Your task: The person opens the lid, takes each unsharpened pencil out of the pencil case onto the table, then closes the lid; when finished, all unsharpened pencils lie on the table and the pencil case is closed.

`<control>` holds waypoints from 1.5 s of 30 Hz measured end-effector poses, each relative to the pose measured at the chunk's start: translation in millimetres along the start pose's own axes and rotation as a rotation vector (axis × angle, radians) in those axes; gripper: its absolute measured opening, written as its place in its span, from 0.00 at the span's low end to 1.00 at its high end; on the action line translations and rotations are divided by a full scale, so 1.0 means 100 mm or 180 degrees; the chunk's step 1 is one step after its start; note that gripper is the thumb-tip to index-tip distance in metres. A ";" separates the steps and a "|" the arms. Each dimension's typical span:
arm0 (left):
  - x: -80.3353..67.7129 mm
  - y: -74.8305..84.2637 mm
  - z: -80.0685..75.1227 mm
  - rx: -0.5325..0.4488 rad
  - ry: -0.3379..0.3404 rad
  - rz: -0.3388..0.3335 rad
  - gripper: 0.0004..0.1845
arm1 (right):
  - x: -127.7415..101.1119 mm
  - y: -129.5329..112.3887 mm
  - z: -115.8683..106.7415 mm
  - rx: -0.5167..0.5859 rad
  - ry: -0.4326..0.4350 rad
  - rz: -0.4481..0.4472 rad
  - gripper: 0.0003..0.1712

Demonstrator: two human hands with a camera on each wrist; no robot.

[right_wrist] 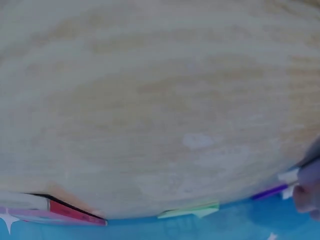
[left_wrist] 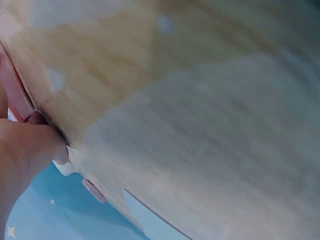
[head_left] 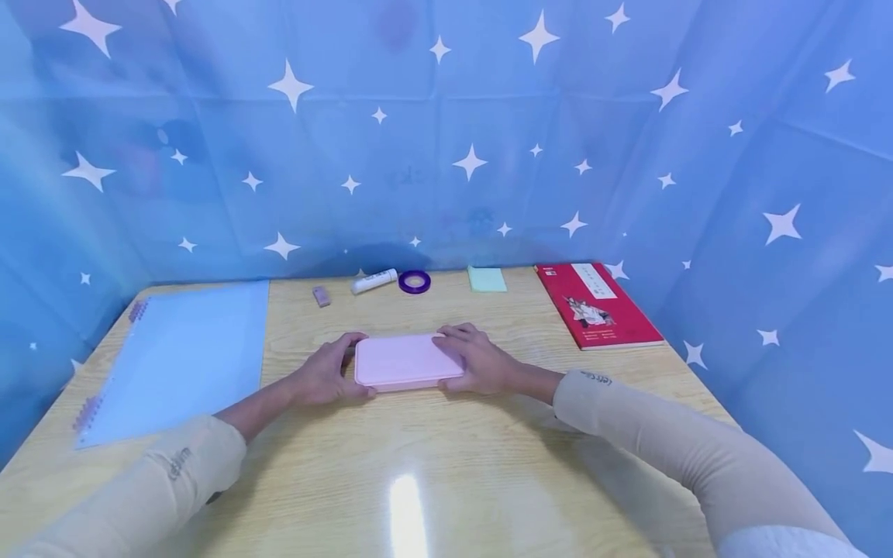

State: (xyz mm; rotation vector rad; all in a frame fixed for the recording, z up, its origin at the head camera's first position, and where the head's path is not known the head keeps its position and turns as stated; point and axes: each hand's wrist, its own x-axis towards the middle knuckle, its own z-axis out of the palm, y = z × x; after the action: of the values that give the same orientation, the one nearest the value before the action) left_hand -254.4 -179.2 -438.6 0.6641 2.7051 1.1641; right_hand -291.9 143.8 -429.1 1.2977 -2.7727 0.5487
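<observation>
A flat pink case (head_left: 407, 360) lies on the wooden table (head_left: 446, 465) in the middle of the head view. My left hand (head_left: 328, 372) grips its left end, fingers curled over the far edge and thumb at the near edge. My right hand (head_left: 477, 360) holds the right end the same way. In the left wrist view my left hand (left_wrist: 25, 155) fills the lower left, pressed against the pink case (left_wrist: 17, 97), which shows only as an edge. In the right wrist view just a fingertip (right_wrist: 309, 192) shows at the right edge.
A light blue spiral notebook (head_left: 177, 356) lies at the left. Along the back edge sit a small eraser (head_left: 321, 295), a white glue stick (head_left: 374, 280), a purple tape ring (head_left: 415, 281) and a green sticky-note pad (head_left: 487, 279). A red book (head_left: 596, 304) lies at the right. Blue star-patterned cloth surrounds the table.
</observation>
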 end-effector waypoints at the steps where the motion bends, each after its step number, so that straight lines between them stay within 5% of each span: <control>1: 0.00 0.00 0.00 0.0064 0.0028 -0.0002 0.50 | 0.00 0.01 0.01 0.0026 0.0015 0.0004 0.46; 12: -0.04 0.02 0.03 0.0463 0.0121 -0.0301 0.54 | 0.05 -0.01 0.07 0.0032 0.0086 -0.0016 0.46; 28: 0.03 0.07 0.01 0.0762 0.0245 0.0052 0.48 | 0.07 0.04 0.06 -0.0324 0.0317 -0.0275 0.44; 45: 0.09 0.12 0.01 0.0747 0.0234 -0.0122 0.50 | 0.06 0.06 -0.05 0.0070 0.0147 -0.0097 0.41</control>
State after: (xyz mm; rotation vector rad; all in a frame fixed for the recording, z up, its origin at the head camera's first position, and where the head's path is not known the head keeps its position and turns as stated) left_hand -257.8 -167.1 -430.2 0.6052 2.9318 0.8869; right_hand -300.7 144.5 -424.9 1.3119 -2.7128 0.6010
